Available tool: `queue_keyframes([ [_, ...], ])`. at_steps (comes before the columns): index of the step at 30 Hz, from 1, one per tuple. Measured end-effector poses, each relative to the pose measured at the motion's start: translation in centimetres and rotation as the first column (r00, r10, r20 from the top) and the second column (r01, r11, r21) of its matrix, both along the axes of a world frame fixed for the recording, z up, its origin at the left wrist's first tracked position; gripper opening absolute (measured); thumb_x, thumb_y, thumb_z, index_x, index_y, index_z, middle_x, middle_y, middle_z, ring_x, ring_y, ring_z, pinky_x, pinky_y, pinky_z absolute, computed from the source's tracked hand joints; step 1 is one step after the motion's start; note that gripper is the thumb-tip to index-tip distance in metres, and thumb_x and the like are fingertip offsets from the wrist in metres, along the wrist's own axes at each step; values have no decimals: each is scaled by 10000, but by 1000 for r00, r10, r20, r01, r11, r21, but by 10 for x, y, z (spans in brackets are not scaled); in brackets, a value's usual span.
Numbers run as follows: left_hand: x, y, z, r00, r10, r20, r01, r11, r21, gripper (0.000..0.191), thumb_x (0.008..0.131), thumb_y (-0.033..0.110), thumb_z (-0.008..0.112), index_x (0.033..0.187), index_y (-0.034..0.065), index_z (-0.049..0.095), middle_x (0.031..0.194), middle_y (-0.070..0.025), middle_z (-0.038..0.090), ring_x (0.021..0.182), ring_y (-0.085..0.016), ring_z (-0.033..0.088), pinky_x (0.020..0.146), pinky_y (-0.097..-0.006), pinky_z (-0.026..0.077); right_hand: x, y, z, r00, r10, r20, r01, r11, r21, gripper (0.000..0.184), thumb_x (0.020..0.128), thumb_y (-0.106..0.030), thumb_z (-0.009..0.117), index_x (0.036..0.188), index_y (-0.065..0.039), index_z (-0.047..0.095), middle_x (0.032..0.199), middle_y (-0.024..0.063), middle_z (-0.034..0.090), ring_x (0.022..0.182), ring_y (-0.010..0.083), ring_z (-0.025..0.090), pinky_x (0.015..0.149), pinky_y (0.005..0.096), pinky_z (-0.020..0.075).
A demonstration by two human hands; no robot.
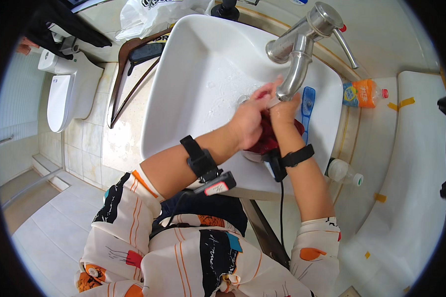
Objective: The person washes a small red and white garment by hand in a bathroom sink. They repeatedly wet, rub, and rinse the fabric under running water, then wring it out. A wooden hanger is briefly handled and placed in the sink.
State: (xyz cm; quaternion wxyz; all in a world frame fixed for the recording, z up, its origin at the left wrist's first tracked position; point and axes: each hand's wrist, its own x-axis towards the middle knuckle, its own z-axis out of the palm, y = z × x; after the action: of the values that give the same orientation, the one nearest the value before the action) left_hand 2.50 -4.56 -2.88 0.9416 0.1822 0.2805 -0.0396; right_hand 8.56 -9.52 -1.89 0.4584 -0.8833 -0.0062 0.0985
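My left hand (248, 120) and my right hand (285, 110) are close together under the spout of a metal faucet (296, 70). Water runs over them into a white washbasin (193, 70). Dark red wet cloth (269, 137) bunches below and between the hands, and a bit of red shows among my left fingers. The spout covers part of my right hand, so its grip on the cloth is hidden. Just right of that hand, a blue plastic brush (307, 107) leans along the basin's inner wall. Part of a white object (252, 156) shows under the cloth.
A wooden clothes hanger (123, 67), a dark pouch (145, 54) and a white plastic bag (145, 18) are left of the basin. A black pump bottle (225, 11) stands behind. An orange-labelled bottle (362, 93) and a clear bottle (343, 172) lie right. A cable (282, 211) hangs in front.
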Motion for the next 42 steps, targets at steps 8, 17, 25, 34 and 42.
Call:
queue_keyframes([
  [8, 1, 25, 3, 992, -120, -37, 115, 985, -129, 465, 952, 547, 376, 1254, 220, 513, 1341, -13, 463, 1144, -191, 499, 1014, -393, 378, -27, 2, -16, 852, 273, 448, -262, 961, -87, 268, 856, -272, 599, 749, -26, 610, 647, 162, 602, 622, 409, 586, 578, 448, 465],
  [17, 8, 60, 6, 927, -370, 68, 128, 480, 868, 483, 981, 453, 401, 1310, 113, 503, 1286, -137, 519, 1125, -257, 539, 966, -373, 416, 26, -48, -5, 816, 578, -25, -565, 806, 177, 450, 777, -200, 711, 1158, -23, 549, 928, 172, 663, 881, 316, 639, 777, 334, 497],
  [25, -6, 84, 0, 717, -626, -308, 355, -53, 933, 731, 693, 423, 800, 1227, 12, 517, 1020, -148, 635, 960, -221, 608, 836, -311, 472, 31, -53, 27, 834, 497, -238, -385, 834, 395, 343, 815, -201, 709, 1070, 8, 615, 938, 55, 647, 868, 120, 593, 800, 280, 462],
  [34, -8, 67, -9, 994, -81, 75, 63, 973, 221, 394, 861, 416, 653, 1100, 106, 610, 1087, -33, 626, 1017, -156, 553, 934, -351, 388, 23, -44, 13, 935, 183, -304, 60, 763, 644, 220, 873, -134, 626, 1050, -15, 568, 989, 82, 616, 889, 146, 586, 805, 299, 471],
  [42, 1, 25, -5, 983, 8, 183, 34, 973, -227, 300, 986, 332, 427, 1132, 90, 528, 1187, -81, 557, 1031, -221, 554, 901, -374, 472, -27, 5, -3, 903, 240, 357, -231, 970, -70, 206, 831, -235, 634, 871, -38, 588, 708, 131, 619, 699, 287, 623, 698, 364, 493],
])
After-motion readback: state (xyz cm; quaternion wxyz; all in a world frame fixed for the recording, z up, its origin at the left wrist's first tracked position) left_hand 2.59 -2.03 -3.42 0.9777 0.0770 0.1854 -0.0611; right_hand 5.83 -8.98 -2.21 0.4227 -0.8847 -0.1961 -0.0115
